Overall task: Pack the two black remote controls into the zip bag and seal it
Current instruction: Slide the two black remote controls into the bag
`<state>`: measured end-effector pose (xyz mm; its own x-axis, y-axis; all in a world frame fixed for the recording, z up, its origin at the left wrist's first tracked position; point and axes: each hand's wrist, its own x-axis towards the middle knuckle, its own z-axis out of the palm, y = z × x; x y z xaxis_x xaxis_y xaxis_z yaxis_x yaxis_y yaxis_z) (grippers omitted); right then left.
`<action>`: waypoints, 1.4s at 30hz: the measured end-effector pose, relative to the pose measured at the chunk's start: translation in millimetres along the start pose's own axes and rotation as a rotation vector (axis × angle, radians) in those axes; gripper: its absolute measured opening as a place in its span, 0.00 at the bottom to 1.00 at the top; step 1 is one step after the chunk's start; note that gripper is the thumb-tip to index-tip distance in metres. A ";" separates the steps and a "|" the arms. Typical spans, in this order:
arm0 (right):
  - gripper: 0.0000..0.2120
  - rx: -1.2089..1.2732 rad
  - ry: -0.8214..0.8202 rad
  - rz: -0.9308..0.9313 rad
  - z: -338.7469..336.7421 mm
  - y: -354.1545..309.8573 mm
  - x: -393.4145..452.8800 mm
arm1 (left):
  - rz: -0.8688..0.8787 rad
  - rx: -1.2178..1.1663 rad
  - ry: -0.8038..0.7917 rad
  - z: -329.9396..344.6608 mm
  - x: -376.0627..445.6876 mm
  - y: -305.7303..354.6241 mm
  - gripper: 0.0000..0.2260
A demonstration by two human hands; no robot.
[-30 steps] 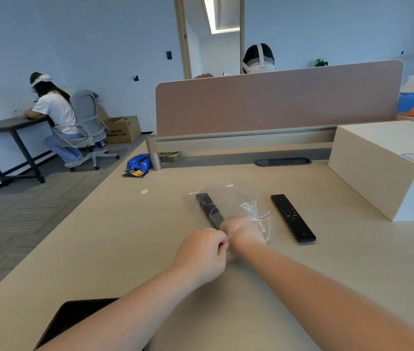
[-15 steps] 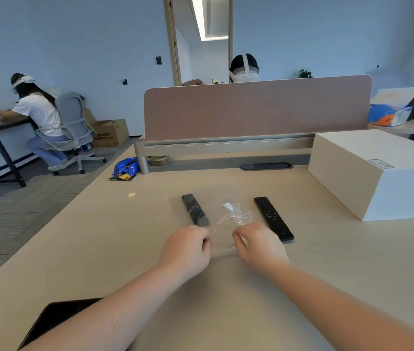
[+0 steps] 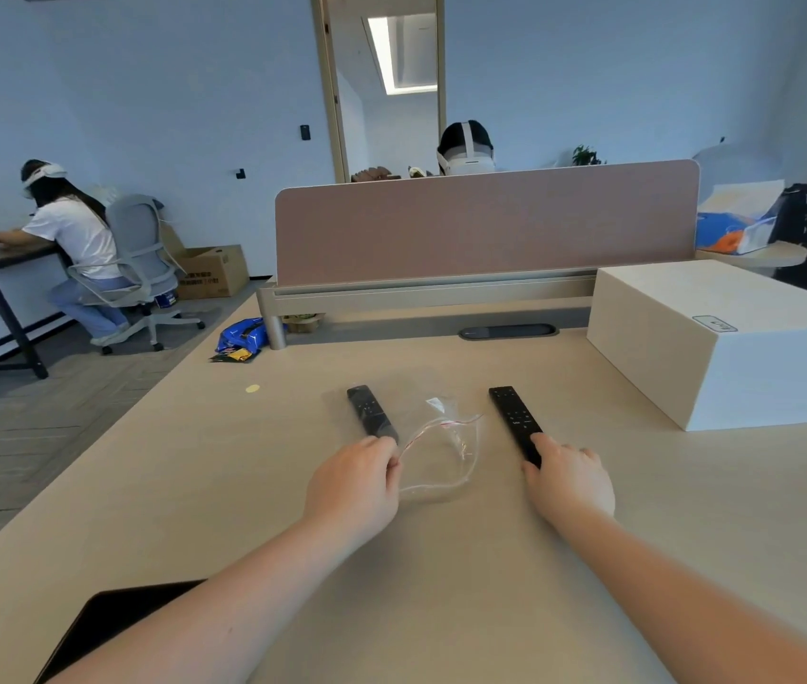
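Your left hand (image 3: 354,478) is pinched on the edge of the clear zip bag (image 3: 441,449), whose mouth gapes open on the desk (image 3: 441,585). One remote (image 3: 370,412) lies inside the bag — the other remote (image 3: 516,422) lies just beside it, and your right hand (image 3: 570,478) rests on its near end, fingers not closed around it.
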<state>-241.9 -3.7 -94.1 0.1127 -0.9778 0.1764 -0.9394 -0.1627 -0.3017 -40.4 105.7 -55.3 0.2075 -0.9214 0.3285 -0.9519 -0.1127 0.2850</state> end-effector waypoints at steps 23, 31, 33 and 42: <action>0.11 0.263 0.092 -0.387 -83.8 -17.6 -97.0 | -0.244 -0.138 0.046 -1.2 20.9 -0.4 0.07; 0.11 0.204 0.087 -0.329 -16.6 -59.0 -50.8 | -0.196 -0.068 0.053 -0.5 15.9 -7.4 0.06; 0.11 0.206 0.103 -0.343 -1.2 -65.8 -39.7 | -0.193 -0.080 0.072 -4.4 18.5 -11.3 0.06; 0.06 0.142 0.190 -0.395 34.1 -95.8 1.7 | -0.195 -0.179 0.060 -2.7 33.7 -30.1 0.06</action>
<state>-140.7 5.7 -96.8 0.3792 -0.7978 0.4687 -0.7812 -0.5475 -0.2999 -4.2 79.0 -50.4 0.4006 -0.8648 0.3028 -0.8389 -0.2132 0.5008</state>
